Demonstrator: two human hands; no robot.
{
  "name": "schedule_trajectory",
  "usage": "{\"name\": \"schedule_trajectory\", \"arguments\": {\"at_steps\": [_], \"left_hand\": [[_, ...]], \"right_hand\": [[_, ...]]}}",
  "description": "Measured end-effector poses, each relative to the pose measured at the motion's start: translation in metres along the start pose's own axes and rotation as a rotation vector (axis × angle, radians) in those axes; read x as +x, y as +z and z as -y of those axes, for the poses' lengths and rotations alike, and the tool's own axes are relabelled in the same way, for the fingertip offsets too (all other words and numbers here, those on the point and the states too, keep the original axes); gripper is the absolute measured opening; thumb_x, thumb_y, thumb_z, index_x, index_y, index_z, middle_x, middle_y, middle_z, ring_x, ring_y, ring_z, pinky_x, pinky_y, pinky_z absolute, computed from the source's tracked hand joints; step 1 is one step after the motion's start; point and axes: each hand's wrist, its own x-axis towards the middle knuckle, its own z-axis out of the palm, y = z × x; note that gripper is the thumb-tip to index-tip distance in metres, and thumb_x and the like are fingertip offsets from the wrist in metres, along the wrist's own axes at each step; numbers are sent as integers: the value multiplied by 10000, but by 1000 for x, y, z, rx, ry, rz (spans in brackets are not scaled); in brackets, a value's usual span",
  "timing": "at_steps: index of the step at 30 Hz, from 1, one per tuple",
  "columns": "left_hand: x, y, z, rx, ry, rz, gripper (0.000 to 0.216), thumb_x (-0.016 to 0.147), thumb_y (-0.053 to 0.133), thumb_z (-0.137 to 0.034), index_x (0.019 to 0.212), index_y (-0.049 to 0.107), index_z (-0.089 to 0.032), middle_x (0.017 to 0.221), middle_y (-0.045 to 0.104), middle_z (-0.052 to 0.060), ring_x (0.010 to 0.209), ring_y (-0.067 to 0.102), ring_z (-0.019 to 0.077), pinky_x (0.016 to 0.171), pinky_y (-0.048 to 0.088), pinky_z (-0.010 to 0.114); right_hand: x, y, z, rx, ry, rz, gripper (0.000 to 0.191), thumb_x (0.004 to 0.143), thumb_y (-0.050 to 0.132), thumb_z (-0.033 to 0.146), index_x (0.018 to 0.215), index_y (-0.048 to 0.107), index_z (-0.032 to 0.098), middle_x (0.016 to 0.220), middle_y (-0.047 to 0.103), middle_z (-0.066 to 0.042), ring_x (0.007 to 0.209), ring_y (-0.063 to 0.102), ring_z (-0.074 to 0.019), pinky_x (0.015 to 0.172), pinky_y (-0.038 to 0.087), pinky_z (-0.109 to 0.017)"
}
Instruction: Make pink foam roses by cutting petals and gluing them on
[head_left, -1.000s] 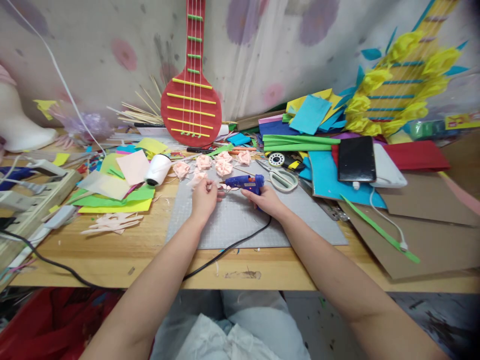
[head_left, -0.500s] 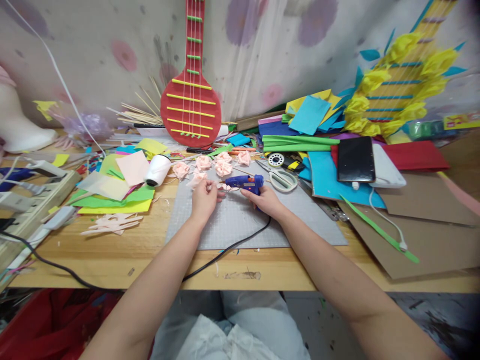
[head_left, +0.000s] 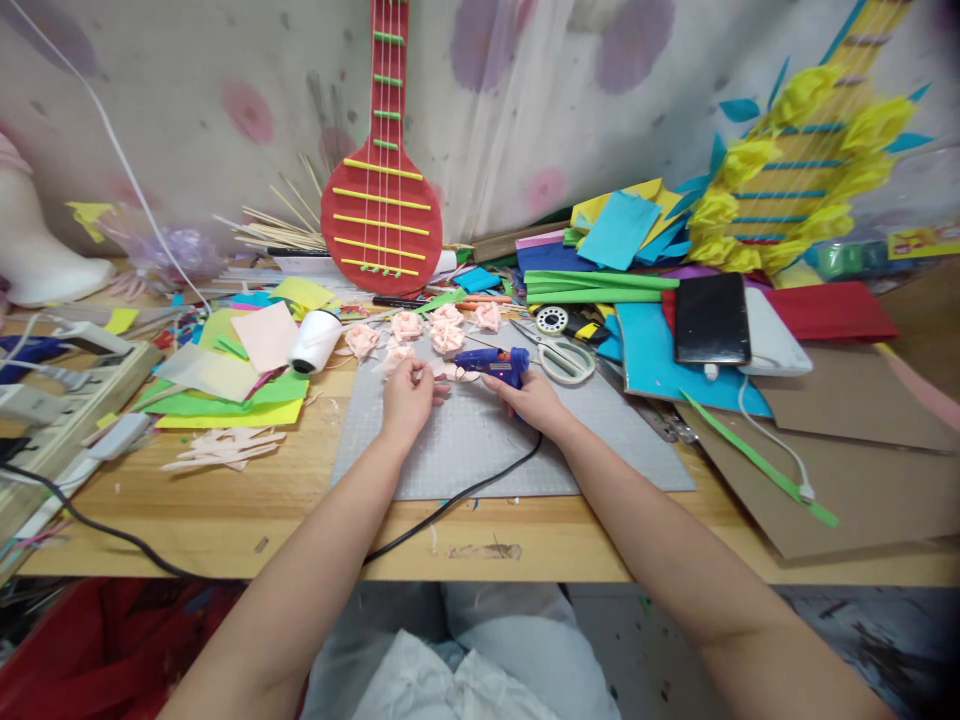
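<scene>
In my right hand (head_left: 531,400) is a blue hot glue gun (head_left: 495,363), its nozzle pointing left toward my other hand. My left hand (head_left: 409,395) is closed, with thumb and forefinger pinched on a pale pink paper strip (head_left: 463,374) that reaches right, close under the gun's nozzle. Whether nozzle and strip touch I cannot tell. Several pink paper roses (head_left: 448,336) lie just behind both hands on the grey cutting mat (head_left: 450,450). The gun's black cord (head_left: 457,495) curves across the mat toward the left.
Scissors (head_left: 566,362) lie right of the glue gun. A white thread spool (head_left: 316,341) and coloured paper sheets (head_left: 232,405) are at left, near a power strip (head_left: 112,400). A red paper lute (head_left: 382,220) leans at the back. A phone (head_left: 711,320) and cardboard (head_left: 847,500) are at right.
The glue gun has shifted very slightly right, away from my left hand. More of the pink strip shows between the hands; otherwise the scene looks the same.
</scene>
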Motion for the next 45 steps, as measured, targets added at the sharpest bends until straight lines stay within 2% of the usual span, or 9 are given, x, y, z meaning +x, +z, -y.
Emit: {"name": "schedule_trajectory", "arguments": {"at_steps": [6,11,18,24,32,35,39,41,45], "left_hand": [[-1,0,-3,-34,-19,6,152,772,522,-282,833,450,-163,753,664,50,556,649,132,429,479,192],[-3,0,-5,-49,-38,8,153,776,519,-284,837,450,-163,753,663,44,548,644,125,432,478,191],[-4,-1,-5,-51,0,38,229,746,551,-352,829,460,-160,784,676,56,550,643,121,427,468,176],[-4,0,-4,-49,43,55,218,744,541,-345,836,471,-161,813,663,50,571,646,121,423,466,175],[1,-4,-16,22,35,106,130,715,558,-276,771,513,-167,721,587,4,641,654,154,424,477,196],[1,-15,-25,202,126,145,107,702,577,-275,744,560,-178,663,581,4,616,636,148,425,461,194],[1,-28,-39,389,202,196,92,662,601,-206,754,597,-198,616,576,-12,483,555,103,430,426,195],[1,-29,-47,349,136,156,231,624,604,-145,845,574,-207,584,547,-40,436,518,90,406,394,189],[-3,-21,-60,215,-59,67,336,595,568,-81,905,494,-185,514,480,-68,401,481,86,372,318,173]], "right_hand": [[3,-5,-2,68,88,-167,442,678,543,617,670,582,177,460,533,3,405,485,-124,443,394,-254],[10,-11,-5,-61,95,-320,445,727,488,595,757,613,169,505,567,-29,525,561,-181,545,432,-291],[10,-13,-1,-228,114,-373,467,764,468,538,921,623,127,741,661,-124,779,622,-259,693,446,-341],[10,-12,0,-352,138,-388,488,768,459,526,1036,572,135,1027,627,-159,946,596,-293,783,442,-387],[4,-12,-2,-439,72,-338,437,719,515,478,1020,518,161,1051,582,-141,971,564,-300,802,438,-419],[0,-14,3,-398,-38,-477,536,683,563,457,1109,452,151,1101,541,-142,1022,520,-283,846,421,-423],[-11,-18,21,-425,-367,-683,503,735,522,380,1166,412,145,1148,484,-166,1094,447,-285,908,362,-455],[-15,-15,32,-445,-535,-628,429,757,500,339,1143,430,167,1116,503,-153,1063,461,-281,897,357,-453],[-16,7,48,-497,-758,-284,410,750,528,312,1124,446,167,1003,568,-110,949,504,-250,829,388,-396]]}}
